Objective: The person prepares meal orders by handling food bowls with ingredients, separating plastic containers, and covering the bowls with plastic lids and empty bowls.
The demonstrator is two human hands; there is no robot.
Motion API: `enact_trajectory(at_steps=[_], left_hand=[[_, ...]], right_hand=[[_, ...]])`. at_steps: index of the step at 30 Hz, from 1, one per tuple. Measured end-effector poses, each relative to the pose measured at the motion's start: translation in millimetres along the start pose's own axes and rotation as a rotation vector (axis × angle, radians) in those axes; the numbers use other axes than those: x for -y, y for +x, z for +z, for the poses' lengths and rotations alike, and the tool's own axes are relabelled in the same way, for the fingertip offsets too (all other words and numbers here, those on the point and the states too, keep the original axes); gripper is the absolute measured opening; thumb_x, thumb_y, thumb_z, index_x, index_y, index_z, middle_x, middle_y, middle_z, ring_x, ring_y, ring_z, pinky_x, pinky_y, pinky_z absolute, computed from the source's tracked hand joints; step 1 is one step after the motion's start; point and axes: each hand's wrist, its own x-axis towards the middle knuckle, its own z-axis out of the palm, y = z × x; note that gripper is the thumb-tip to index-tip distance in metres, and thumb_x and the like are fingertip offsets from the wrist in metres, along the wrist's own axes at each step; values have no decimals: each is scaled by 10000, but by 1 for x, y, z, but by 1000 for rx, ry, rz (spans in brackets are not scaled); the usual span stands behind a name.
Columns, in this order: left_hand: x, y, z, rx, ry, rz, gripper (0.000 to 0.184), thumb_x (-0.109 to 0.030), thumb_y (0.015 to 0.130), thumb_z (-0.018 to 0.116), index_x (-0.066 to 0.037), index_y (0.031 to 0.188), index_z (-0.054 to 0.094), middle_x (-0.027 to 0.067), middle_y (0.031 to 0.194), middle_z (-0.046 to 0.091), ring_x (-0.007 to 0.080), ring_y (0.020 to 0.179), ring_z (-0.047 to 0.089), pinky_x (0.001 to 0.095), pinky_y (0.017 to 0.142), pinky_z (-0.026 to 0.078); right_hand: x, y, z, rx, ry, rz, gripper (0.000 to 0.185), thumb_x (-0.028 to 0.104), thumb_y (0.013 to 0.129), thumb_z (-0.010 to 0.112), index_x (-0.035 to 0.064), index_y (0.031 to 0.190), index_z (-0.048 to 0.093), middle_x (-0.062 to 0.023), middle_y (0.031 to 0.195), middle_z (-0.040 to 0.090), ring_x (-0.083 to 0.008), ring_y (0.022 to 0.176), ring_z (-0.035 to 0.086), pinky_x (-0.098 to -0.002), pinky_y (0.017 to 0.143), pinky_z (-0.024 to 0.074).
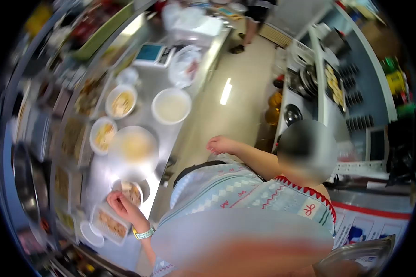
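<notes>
My left hand, with a patterned band on its wrist, is closed with curled fingers at the near rim of a round bowl of brown and pale food pieces. Whatever its fingers may hold is too small to make out. Just below that hand lies a clear plastic tub of orange-brown pieces. My right hand hangs in front of my light blue patterned apron, its fingers loosely apart and nothing seen in them. A large round bowl of pale yellow contents is blurred.
White bowls of yellowish food and a white bowl of pale contents stand along the steel counter. A scale and a plastic bag are farther up. Shelves line the right. Another person's leg shows at the top.
</notes>
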Motion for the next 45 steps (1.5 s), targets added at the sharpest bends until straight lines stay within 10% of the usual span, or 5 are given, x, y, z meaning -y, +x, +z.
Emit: enact_trajectory(at_steps=[7,15,21,28,45], left_hand=[[-262,71,236,717,-256,849,299,-157,882,551,-103,1175,535,176,1253,418,287,1075,452,404,918,399],[-391,115,473,379,-409,1400,549,-35,836,393,-234,1347,422,280,1395,311,390,1193,435,442,952,430],[-416,136,690,739,-726,1028,496,-97,803,467,-130,1298,455,289,1344,393,409,1215,441,453,989,396],[-440,143,1050,1432,-944,240,403,-64,858,478,-9,1258,471,152,1389,385,237,1317,339,349,1094,241],[-606,-43,1654,1455,-877,629,521,-284,923,481,62,1308,419,320,1394,352,430,1327,303,444,1105,224]], right_hand=[[8,2,-181,-196,148,-227,347,366,924,536,29,900,615,-58,842,606,-147,773,589,-294,689,518],[57,-3,-430,-472,444,-480,270,304,968,494,51,963,589,-55,893,601,-148,830,585,-291,762,501],[73,8,-593,-790,775,-691,271,192,973,456,60,1192,545,-44,1140,589,-177,1022,574,-317,876,467],[77,-18,-783,-1335,933,-789,442,210,977,429,36,1382,412,-103,1396,444,-213,1279,430,-349,1062,334],[192,49,-1319,-1834,471,-598,699,317,947,437,-93,1438,153,-273,1510,163,-333,1428,124,-347,1148,121]])
